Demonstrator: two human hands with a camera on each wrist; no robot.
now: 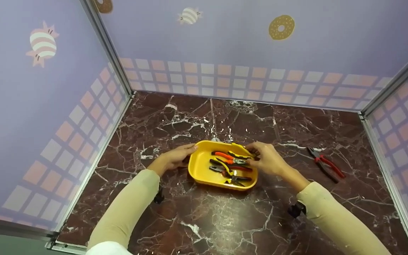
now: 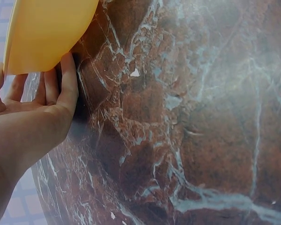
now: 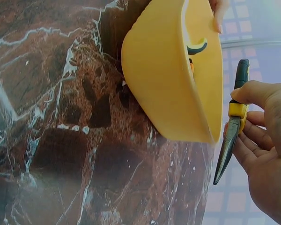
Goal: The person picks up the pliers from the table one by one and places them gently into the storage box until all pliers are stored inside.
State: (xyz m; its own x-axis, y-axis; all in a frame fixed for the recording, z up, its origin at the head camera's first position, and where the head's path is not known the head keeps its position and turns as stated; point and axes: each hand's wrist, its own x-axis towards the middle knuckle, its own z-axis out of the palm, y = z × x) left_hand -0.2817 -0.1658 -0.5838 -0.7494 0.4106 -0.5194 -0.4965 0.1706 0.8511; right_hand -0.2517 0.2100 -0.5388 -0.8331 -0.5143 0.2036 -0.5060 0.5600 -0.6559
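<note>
A yellow plastic tub (image 1: 201,164) holds several pliers with orange, red, yellow and black handles (image 1: 225,164). My left hand (image 1: 175,157) grips the tub's left end, thumb at the rim and fingers beneath it, as the left wrist view shows of the hand (image 2: 42,108). In my right hand (image 1: 269,159) is a pair of long-nose pliers (image 3: 234,117) with black and yellow handles. Thumb and fingers pinch them near the pivot, beside the tub's right rim; their jaws point away from the handles, downward in the right wrist view.
Another pair of pliers (image 1: 326,164), red and black, lies on the dark marbled tabletop (image 1: 225,219) to the right. Purple patterned panels (image 1: 232,42) with metal frame edges (image 1: 361,115) enclose the table at the back and both sides.
</note>
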